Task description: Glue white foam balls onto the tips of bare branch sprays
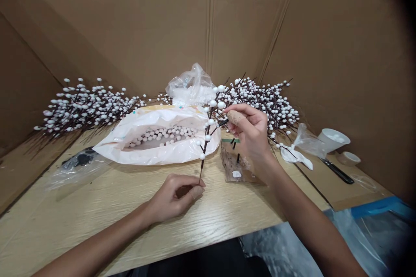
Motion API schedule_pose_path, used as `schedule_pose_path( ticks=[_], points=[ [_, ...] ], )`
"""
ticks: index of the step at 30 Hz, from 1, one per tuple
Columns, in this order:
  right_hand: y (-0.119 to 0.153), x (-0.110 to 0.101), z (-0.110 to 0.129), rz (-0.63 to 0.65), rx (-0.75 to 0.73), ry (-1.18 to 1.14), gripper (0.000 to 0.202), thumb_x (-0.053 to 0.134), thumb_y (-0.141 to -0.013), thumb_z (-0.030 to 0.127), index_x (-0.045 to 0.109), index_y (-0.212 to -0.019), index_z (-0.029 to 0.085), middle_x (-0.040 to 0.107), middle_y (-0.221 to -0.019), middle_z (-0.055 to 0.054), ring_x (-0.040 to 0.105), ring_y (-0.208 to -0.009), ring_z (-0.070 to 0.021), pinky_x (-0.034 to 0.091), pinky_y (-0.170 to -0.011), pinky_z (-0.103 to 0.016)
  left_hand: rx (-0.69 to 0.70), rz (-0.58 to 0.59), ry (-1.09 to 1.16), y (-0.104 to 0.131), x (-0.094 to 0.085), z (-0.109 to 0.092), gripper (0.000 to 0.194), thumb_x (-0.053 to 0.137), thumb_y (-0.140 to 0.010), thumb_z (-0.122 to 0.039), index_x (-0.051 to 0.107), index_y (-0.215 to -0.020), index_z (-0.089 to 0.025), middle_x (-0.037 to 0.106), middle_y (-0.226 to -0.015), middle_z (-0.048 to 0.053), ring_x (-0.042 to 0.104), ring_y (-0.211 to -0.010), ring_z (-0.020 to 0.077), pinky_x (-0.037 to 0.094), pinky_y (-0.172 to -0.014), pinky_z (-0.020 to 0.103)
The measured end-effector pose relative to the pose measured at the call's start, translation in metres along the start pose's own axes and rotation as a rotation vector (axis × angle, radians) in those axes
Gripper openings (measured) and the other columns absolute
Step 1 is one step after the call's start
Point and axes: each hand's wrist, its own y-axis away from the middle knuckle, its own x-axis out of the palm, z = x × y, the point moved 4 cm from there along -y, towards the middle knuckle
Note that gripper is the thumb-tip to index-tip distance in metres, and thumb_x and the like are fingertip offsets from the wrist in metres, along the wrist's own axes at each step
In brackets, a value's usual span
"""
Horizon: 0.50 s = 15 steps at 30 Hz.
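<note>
My left hand (180, 195) pinches the bare lower end of a dark stem with white berries (208, 137), which stands nearly upright above the table. To the right of its upper part, my right hand (248, 127) is closed on a small black piece (222, 123) at a side twig of the stem. A tan wrap covers one finger of this hand. Behind the stem lies an open white plastic bag (162, 156) with berry sprigs inside. Below my right hand is a piece of cardboard (229, 164) with small black bits and a white blob on it.
Piles of white-berry branches lie at the left (87, 106) and right (260, 101). A clear bag of white balls (193, 88) stands between them. On the right are a white cup (334, 139), a tape roll (349, 158) and a black-handled knife (338, 171). Cardboard walls (146, 30) enclose the table.
</note>
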Motion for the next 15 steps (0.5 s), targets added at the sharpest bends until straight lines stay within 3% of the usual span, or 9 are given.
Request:
schedule_pose_path(
  ticks=[15],
  points=[
    [-0.0041,-0.0047,-0.0030,0.000,-0.050,-0.082,0.010,0.065,-0.074,0.021,0.073,-0.075,0.025,0.056,-0.057,0.004,0.041,-0.042,-0.0050,0.022,-0.036,-0.019,0.065,-0.049,-0.028,-0.0002,-0.0009,0.0003,0.027,0.051,-0.091,-0.030,0.071,-0.092,-0.011,0.065,-0.071,0.004,0.048,-0.055,0.0097,0.034,-0.048,0.019]
  ],
)
